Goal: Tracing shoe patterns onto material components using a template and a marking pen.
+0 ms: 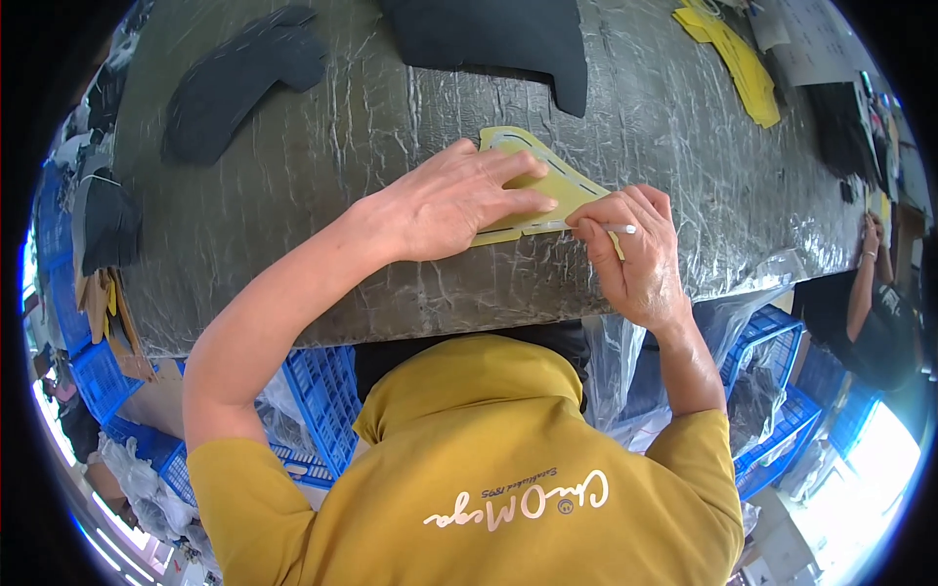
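A yellow flat piece point(559, 186) with a pale edge and dark slot-like lines lies near the front of the table. My left hand point(457, 198) rests on it, fingers spread and pressing down, with nothing gripped. My right hand point(633, 244) is closed around a white pen point(619, 229), held at the right end of the lower edge of the piece. The pen's tip is hidden by my fingers. Whether the yellow piece is one layer or a template over another sheet, I cannot tell.
The table point(371, 127) has a dark, wrinkled, shiny cover. Dark cut pieces point(234, 83) and a large dark sheet point(498, 44) lie at the back; yellow pieces point(738, 63) lie back right. Blue crates point(327, 405) stand below the front edge. Another person point(884, 313) is at the far right.
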Demonstrator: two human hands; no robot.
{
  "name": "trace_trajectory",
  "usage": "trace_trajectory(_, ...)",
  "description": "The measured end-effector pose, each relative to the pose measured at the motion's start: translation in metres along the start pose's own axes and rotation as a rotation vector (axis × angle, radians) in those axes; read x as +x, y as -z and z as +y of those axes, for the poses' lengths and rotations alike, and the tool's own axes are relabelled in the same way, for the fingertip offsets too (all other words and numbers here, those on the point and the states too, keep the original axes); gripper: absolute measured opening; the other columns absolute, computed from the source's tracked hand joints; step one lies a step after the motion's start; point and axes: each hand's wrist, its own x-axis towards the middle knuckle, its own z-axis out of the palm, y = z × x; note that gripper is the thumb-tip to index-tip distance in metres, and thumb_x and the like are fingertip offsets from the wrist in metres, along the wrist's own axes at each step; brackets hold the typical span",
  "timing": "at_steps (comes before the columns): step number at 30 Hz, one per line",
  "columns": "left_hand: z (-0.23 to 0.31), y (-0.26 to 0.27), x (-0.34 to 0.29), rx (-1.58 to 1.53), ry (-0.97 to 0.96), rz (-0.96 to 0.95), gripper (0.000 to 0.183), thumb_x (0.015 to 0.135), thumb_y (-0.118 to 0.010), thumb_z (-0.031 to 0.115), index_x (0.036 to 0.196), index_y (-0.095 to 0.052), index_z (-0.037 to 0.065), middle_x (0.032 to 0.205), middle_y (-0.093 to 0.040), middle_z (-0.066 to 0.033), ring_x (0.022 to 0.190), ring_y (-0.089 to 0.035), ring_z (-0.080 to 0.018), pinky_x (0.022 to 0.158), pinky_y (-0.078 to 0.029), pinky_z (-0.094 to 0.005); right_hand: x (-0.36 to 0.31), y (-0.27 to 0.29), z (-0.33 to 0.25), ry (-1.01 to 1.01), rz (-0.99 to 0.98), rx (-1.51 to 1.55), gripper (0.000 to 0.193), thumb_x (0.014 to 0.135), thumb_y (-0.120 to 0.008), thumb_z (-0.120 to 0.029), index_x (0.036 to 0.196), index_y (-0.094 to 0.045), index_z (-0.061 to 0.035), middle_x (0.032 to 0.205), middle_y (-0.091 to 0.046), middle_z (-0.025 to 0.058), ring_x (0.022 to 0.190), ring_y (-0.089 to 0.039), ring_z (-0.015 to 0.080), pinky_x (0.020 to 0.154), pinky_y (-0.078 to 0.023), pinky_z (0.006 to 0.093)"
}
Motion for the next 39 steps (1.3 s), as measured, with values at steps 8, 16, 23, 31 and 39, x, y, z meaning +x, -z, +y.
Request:
trace_trajectory(8, 0.002, 0.002, 0.000, 0.003, 0.006, -0.009, 0.060, 0.085, -0.067, -0.002, 0.140, -0.058, 0.021, 0.147, -0.049, -0.0038, 0.129, -0.055, -0.0214, 0.095, -0.042, -0.0403, -0.006, 0.008, 0.002, -0.051, 0.044, -0.081, 0.006, 0.094, -0.065, -0.005, 0.094, -0.060, -0.0097, 0.085, -0.066, 0.0022, 0.077, -0.063, 0.0254, 0.085, -0.043, 0.0402)
trace_trajectory(16, 0.003, 0.002, 0.000, 0.031, 0.015, -0.020, 0.060, 0.084, -0.065, -0.004, 0.139, -0.059, 0.020, 0.148, -0.050, -0.0048, 0.132, -0.053, -0.0223, 0.097, -0.042, -0.0403, -0.015, 0.016, 0.005, -0.201, 0.080, -0.113, 0.010, 0.100, -0.056, -0.008, 0.096, -0.065, -0.0064, 0.083, -0.067, 0.0045, 0.079, -0.062, 0.0256, 0.091, -0.042, 0.0406)
trace_trajectory(23, 0.003, 0.003, 0.001, 0.023, 0.004, -0.013, 0.062, 0.085, -0.066, -0.003, 0.141, -0.059, 0.021, 0.148, -0.050, -0.0057, 0.132, -0.052, -0.0233, 0.099, -0.043, -0.0404, -0.014, 0.014, 0.007, -0.118, 0.114, -0.084, 0.004, 0.094, -0.064, -0.006, 0.092, -0.064, -0.0098, 0.080, -0.066, 0.0014, 0.075, -0.062, 0.0246, 0.086, -0.043, 0.0401)
trace_trajectory(31, 0.002, 0.002, 0.000, 0.031, 0.002, -0.021, 0.067, 0.082, -0.067, -0.006, 0.143, -0.058, 0.021, 0.148, -0.050, -0.0081, 0.133, -0.052, -0.0246, 0.099, -0.043, -0.0412, -0.021, 0.022, 0.013, -0.210, 0.144, -0.200, 0.007, 0.098, -0.060, -0.009, 0.092, -0.064, -0.0089, 0.081, -0.066, 0.0026, 0.076, -0.062, 0.0238, 0.088, -0.042, 0.0400)
trace_trajectory(39, 0.004, 0.005, 0.001, 0.032, 0.004, -0.040, 0.067, 0.082, -0.066, -0.007, 0.143, -0.058, 0.019, 0.150, -0.050, -0.0103, 0.134, -0.052, -0.0264, 0.101, -0.043, -0.0415, -0.026, 0.024, 0.015, -0.222, 0.188, -0.194, 0.004, 0.096, -0.061, -0.007, 0.093, -0.063, -0.0104, 0.083, -0.067, 0.0022, 0.078, -0.063, 0.0249, 0.089, -0.042, 0.0415)
